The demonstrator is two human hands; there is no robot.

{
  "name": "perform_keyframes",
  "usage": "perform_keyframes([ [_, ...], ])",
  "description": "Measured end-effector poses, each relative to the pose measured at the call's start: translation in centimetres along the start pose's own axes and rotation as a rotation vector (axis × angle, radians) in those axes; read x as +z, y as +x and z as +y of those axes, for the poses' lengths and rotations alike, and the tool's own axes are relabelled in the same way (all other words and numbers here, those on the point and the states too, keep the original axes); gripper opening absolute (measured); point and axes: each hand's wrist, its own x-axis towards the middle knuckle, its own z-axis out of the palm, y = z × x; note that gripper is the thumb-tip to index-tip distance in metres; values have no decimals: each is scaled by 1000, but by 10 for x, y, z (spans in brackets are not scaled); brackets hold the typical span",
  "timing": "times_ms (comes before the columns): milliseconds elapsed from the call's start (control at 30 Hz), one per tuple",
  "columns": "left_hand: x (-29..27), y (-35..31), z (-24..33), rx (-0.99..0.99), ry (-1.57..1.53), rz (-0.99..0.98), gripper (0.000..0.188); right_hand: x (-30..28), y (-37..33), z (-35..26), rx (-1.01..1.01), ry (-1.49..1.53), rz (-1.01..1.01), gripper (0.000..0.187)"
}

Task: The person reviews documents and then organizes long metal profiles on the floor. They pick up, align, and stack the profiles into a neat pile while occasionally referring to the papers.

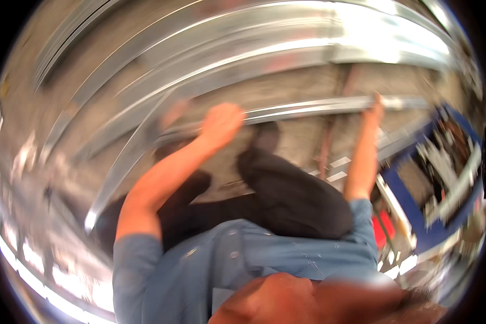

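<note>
A long, narrow silver metal profile [308, 109] runs crosswise in front of my legs. My left hand [222, 125] is closed around it left of the middle; motion smears the fingers a little. Toward its right end, my right hand [373, 110] grips the same profile with the arm stretched out. A thin metal strip [127, 154] slants down to the left, beyond my left forearm. Beside its upper end is a blurred shape I cannot make out.
Several long, wide sheet-metal profiles [227, 73] lie across the floor ahead. A blue-framed holder [413, 197] with metal pieces stands at the right, near a red object [382, 228]. My dark-trousered legs [291, 189] are bent below the profile.
</note>
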Motion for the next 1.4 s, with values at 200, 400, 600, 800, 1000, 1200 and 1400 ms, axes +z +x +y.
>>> perform_keyframes([
  [200,10,13,31,8,153,308,17,-29,7,-62,-151,-31,36,54],
  [400,15,13,31,-2,175,302,16,-21,-7,-33,-115,62,-96,60],
  [600,23,8,39,-12,156,380,12,-17,-15,-32,-120,63,-37,58],
  [800,29,4,41,-21,163,444,10,-12,-16,-29,-124,50,-66,62],
  [1000,33,-1,40,-31,150,479,10,-27,-3,-34,-176,-93,-43,72],
  [1200,33,-3,43,-71,154,405,9,-15,-10,-31,-146,-69,47,76],
  [1400,36,-3,47,-121,174,362,9,0,-28,-15,-220,-128,15,86],
])
